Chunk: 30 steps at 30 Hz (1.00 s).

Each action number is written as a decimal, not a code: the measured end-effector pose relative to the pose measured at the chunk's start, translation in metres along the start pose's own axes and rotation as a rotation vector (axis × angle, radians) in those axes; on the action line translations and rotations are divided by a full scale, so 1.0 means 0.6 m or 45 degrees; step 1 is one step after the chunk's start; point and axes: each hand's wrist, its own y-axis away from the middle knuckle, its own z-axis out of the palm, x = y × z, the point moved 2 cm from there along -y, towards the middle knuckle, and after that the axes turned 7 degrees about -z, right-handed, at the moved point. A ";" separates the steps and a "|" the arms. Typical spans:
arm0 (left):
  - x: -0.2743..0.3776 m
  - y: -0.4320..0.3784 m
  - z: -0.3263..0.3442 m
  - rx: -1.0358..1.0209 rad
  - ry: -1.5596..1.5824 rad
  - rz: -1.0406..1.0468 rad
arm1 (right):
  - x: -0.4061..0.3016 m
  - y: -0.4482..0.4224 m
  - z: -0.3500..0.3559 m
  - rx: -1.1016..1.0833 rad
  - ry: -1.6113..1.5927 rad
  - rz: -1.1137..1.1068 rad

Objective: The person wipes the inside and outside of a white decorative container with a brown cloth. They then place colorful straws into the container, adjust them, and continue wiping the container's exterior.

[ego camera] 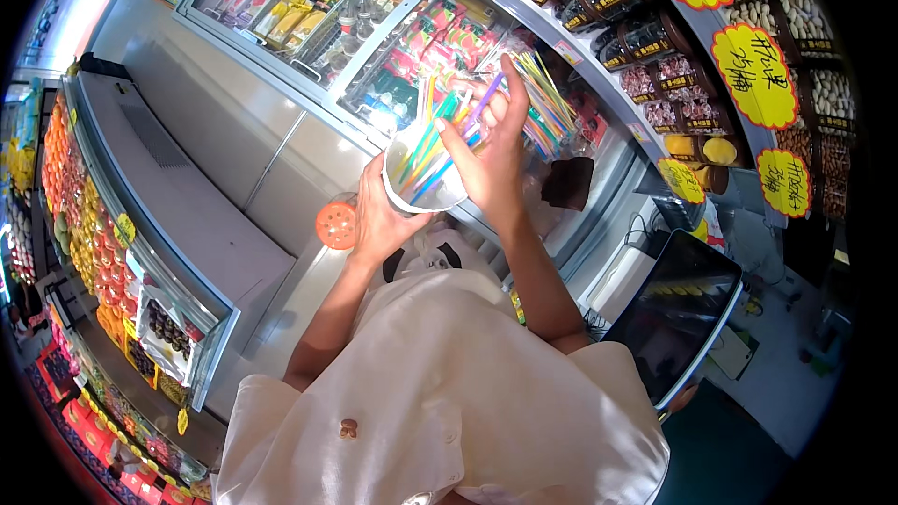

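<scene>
My left hand (379, 214) is wrapped around the side of a round white tub (424, 205), its mouth tilted towards me. Colourful plastic drinking straws (426, 158) stand slanted inside it. The fingers of my right hand (494, 144) are curled around several straws at the tub's mouth, a purple straw (489, 99) among them; its index finger points up. Just beyond that hand, a bundle of more coloured straws (551, 109) lies in clear plastic on the glass top of a chest freezer (365, 49).
Packaged ice creams (298, 17) fill the freezer. Shelves of snack jars (659, 84) with yellow price tags rise at right. A dark-screened monitor (673, 315) is near my right elbow. A fruit display (98, 224) stands left; a perforated orange round top (336, 226) is beside my left hand.
</scene>
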 end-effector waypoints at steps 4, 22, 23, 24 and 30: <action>-0.002 -0.010 -0.018 -0.056 0.092 0.001 | -0.030 -0.026 -0.024 -0.128 0.623 -0.050; -0.046 -0.050 -0.048 -0.088 0.129 0.161 | 0.011 -0.007 -0.042 -0.156 0.130 -0.002; -0.044 -0.051 -0.052 -0.100 0.114 0.197 | 0.012 -0.002 -0.029 -0.211 0.212 -0.053; -0.042 -0.052 -0.055 -0.130 0.081 0.213 | 0.015 -0.001 -0.015 -0.123 -0.026 0.030; -0.046 -0.045 -0.052 -0.262 -0.014 0.312 | 0.025 0.007 -0.009 -0.167 0.273 0.097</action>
